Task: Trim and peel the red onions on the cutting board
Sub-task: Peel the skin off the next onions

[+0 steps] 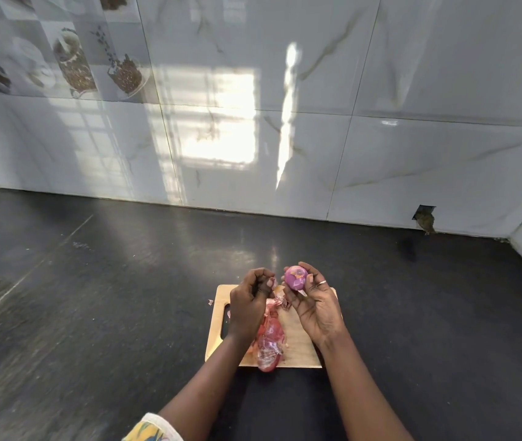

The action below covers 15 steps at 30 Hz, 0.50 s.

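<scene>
From my seat, the peeled onion (296,277) is up in the air above the far edge of the cutting board (299,340), purple and glossy, with one trimmed end turned toward the camera. The right hand (313,308) has it: thumb and fingertips are curled round the bulb, the palm faces up and toward me, and a ring (322,283) sits on one finger.

The left hand (248,305) is just beside it, knuckles up, with its fingers curled in tightly. A pale scrap of skin (274,285) shows at its fingertips, but I cannot tell whether the fingers actually pinch it or whether something else is inside the fist.

Below the hands, a pile of onion skins (267,345) runs down the middle of the board, and another red onion (273,331) shows through it. The pile's near end hangs over the board's front edge. The board is light wood, with a handle slot on its left side.

A small bit of skin (210,302) lies on the dark counter (94,313) just off the board's far left corner. Behind is a glossy marble-look tiled wall (380,138) with a rough hole (425,218) near its base. A patterned sleeve (153,429) shows at the left arm.
</scene>
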### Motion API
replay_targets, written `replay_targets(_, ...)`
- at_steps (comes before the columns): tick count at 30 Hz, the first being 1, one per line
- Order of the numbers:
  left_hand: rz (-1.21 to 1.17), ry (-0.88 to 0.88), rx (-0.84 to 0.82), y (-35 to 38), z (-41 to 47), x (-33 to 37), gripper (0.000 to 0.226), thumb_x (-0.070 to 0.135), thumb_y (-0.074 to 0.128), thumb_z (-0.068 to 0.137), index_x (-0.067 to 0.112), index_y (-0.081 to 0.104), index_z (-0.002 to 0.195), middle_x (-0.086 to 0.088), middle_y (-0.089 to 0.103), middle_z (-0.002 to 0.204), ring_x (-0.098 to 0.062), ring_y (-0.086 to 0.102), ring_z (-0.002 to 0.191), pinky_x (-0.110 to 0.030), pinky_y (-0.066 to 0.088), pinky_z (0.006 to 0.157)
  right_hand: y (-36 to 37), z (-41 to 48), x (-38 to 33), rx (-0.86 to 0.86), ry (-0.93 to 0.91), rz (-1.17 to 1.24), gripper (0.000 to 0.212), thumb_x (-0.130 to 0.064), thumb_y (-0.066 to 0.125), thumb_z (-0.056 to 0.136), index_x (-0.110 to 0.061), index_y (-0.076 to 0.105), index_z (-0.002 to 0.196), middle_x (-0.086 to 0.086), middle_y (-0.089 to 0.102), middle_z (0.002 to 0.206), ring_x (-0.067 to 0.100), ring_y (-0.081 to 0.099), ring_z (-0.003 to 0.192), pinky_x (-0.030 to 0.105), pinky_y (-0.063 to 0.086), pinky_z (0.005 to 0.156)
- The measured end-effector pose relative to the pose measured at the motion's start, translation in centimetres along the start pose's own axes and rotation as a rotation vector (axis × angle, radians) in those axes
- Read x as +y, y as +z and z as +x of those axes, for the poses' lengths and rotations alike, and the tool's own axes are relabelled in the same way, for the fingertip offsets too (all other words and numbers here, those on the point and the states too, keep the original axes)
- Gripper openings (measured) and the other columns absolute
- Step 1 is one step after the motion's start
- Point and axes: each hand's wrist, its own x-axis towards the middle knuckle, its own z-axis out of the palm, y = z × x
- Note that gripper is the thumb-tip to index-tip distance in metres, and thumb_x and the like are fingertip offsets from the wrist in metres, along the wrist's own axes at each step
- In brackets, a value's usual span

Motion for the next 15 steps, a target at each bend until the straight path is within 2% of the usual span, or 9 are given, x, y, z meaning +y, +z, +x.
replay_targets(4, 0.052, -0.007, 0.024, 0.0, 0.0, -0.1, 0.017, 0.001, 0.059, 0.085, 0.014, 0.067, 0.092, 0.0, 0.069, 0.077, -0.009, 0.065, 0.071, -0.028, 0.056, 0.069, -0.1, -0.2, -0.1, -0.014, 0.013, -0.015, 0.02, -0.008, 0.051, 0.084, -0.005, 0.056, 0.103, 0.021, 0.058, 0.109, 0.024, 0.07, 0.079, 0.033, 0.059, 0.066)
replay_targets(7, 0.11, 0.027, -0.003, -0.3, -0.3, 0.0, 0.023, -0.003, 0.058, 0.084, 0.017, 0.069, 0.085, 0.006, 0.069, 0.079, -0.007, 0.064, 0.073, -0.025, 0.053, 0.067, -0.4, -0.3, -0.1, -0.03, 0.024, -0.028, 0.025, -0.01, 0.055, 0.08, -0.006, 0.056, 0.104, 0.021, 0.058, 0.11, 0.027, 0.068, 0.082, 0.038, 0.06, 0.07)
replay_targets(10, 0.136, 0.076, -0.039, -0.5, -0.5, 0.2, 0.021, 0.001, 0.06, 0.083, 0.019, 0.071, 0.084, 0.009, 0.07, 0.091, -0.001, 0.064, 0.086, -0.021, 0.052, 0.075, -0.7, -0.1, 0.0, -0.028, 0.031, -0.039, 0.025, -0.008, 0.057, 0.08, -0.007, 0.057, 0.105, 0.024, 0.055, 0.118, 0.028, 0.067, 0.087, 0.039, 0.059, 0.075)
replay_targets(11, 0.14, 0.094, -0.038, -0.5, -0.6, 0.3, 0.018, 0.005, 0.063, 0.082, 0.02, 0.072, 0.087, 0.011, 0.069, 0.094, 0.001, 0.064, 0.089, -0.021, 0.052, 0.077, -0.8, -0.1, 0.0, -0.033, 0.028, -0.045, 0.027, -0.008, 0.064, 0.078, -0.007, 0.057, 0.104, 0.024, 0.054, 0.12, 0.029, 0.068, 0.089, 0.038, 0.059, 0.075)
replay_targets(13, 0.146, 0.124, -0.021, -0.4, -0.6, 0.7, 0.016, 0.013, 0.069, 0.08, 0.02, 0.073, 0.093, 0.016, 0.068, 0.096, 0.007, 0.062, 0.093, -0.017, 0.051, 0.081, -1.0, 0.0, 0.2, -0.07, 0.008, -0.064, 0.049, -0.013, 0.086, 0.061, -0.007, 0.059, 0.102, 0.025, 0.055, 0.12, 0.03, 0.067, 0.093, 0.037, 0.059, 0.075)
replay_targets(15, 0.161, 0.154, -0.013, -0.1, -0.7, 1.0, 0.021, 0.016, 0.072, 0.077, 0.019, 0.073, 0.098, 0.015, 0.066, 0.1, 0.014, 0.059, 0.094, -0.012, 0.048, 0.084, -1.1, -0.1, 0.3, -0.1, -0.013, -0.091, 0.067, -0.016, 0.095, 0.043, -0.007, 0.06, 0.1, 0.022, 0.059, 0.116, 0.027, 0.068, 0.092, 0.034, 0.058, 0.072)
